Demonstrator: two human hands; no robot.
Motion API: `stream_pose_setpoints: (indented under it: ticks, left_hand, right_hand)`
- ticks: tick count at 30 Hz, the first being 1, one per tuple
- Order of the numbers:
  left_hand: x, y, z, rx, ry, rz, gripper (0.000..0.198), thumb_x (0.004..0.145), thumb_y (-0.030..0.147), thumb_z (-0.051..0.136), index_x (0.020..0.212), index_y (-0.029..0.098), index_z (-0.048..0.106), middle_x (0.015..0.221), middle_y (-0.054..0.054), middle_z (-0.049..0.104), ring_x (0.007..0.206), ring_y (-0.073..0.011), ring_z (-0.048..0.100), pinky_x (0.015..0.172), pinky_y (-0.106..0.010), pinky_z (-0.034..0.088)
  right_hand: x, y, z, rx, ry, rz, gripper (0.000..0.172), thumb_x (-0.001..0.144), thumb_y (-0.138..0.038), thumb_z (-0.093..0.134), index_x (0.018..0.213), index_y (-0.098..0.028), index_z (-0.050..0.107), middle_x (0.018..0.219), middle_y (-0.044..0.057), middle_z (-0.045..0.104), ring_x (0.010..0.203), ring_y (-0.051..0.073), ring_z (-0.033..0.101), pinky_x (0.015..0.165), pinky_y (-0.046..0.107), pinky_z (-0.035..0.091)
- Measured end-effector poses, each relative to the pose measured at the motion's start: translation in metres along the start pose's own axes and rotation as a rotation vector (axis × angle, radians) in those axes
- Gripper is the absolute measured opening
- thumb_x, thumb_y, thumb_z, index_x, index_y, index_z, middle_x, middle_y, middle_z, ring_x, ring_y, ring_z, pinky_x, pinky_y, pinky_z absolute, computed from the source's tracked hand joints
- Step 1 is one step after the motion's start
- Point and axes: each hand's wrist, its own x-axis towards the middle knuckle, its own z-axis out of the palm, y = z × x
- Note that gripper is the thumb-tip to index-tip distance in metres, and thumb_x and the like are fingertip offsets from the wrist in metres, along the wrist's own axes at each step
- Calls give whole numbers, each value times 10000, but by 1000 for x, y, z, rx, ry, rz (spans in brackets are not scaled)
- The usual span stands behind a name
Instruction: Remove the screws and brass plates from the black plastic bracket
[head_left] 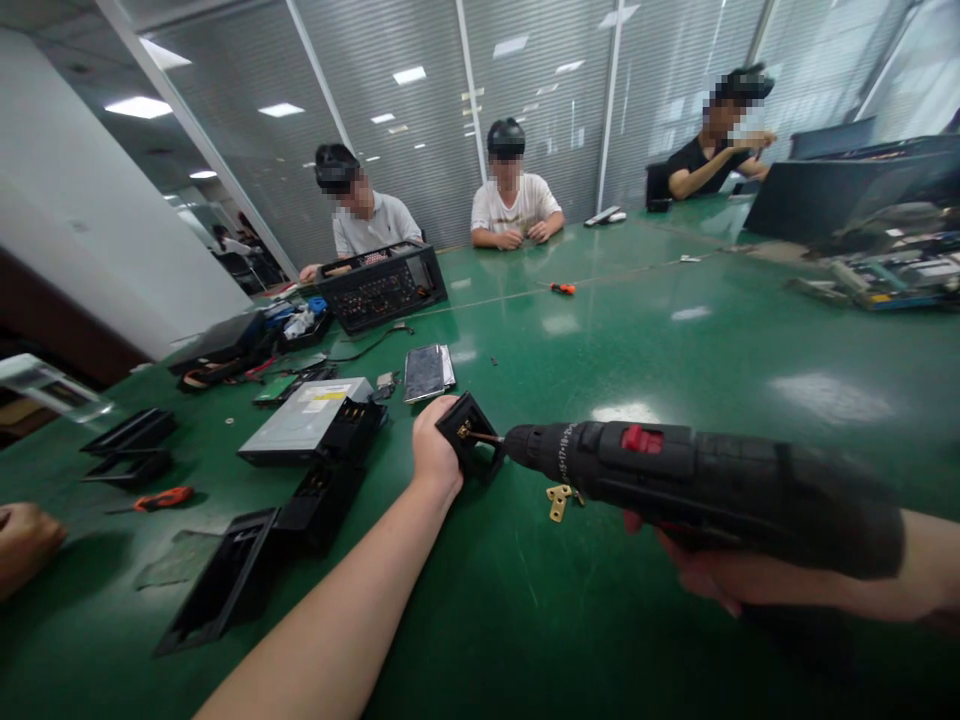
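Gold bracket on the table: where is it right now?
In the head view, the gold bracket lies on the green table, right of centre, below the front of the drill and right of the black piece in the left hand.

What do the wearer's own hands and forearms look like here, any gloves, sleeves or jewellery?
The left hand and partly hidden right hand wear no gloves. The left forearm and visible right forearm show no sleeve, watch or bracelet.

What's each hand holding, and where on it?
Left hand: black frame, by its left side. Right hand: drill, under its body, around the handle, mostly hidden.
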Motion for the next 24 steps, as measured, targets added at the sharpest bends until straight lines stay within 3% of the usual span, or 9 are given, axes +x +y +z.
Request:
stream_pose_setpoints:
  ticks: [3, 8, 16, 20, 24]
  left_hand:
    - [4, 2, -2, -22, 56, 14, 284, 672, 465, 819, 766, 224, 703, 726, 27, 660, 667, -175, 639, 699, -310, 524]
    - [9, 3, -5, -39, 95, 42, 275, 681, 453, 821, 777, 226, 698, 742, 27, 661, 690, -184, 654, 694, -312, 528]
    - [2, -2, -3, -35, 49, 19, 260, 673, 450, 826, 747, 226, 715, 730, 16, 671, 686, -180, 635, 674, -307, 516]
    - [1, -6, -2, -32, 24, 4, 256, 663, 439, 823, 741, 226, 704, 702, 23, 654, 658, -181, 627, 673, -313, 507]
    - [2, -8, -1, -33, 8, -5, 269, 658, 448, 831, 720, 231, 685, 687, 24, 646, 639, -180, 617, 660, -314, 496]
  right_hand:
    - [6, -21, -6, 39, 12, 98, 435, 927, -493, 916, 1325, -331, 849, 841, -10, 780, 713, 173, 756, 640, 251, 661]
    - [13, -33, -12, -30, 21, 96, 362, 869, -444, 976, 1207, -343, 892, 874, -22, 801, 831, 184, 774, 785, 280, 670]
    - [10, -27, -6, 320, -27, 193, 447, 858, -445, 1012, 1253, -320, 845, 792, -55, 727, 678, 136, 728, 644, 237, 641]
    - [9, -29, -11, 273, 38, 209, 434, 847, -373, 1014, 1247, -300, 862, 836, -46, 724, 696, 135, 729, 664, 249, 646]
    - [13, -13, -20, 225, -84, 99, 453, 884, -386, 977, 1296, -291, 816, 835, -40, 722, 680, 153, 748, 603, 247, 629]
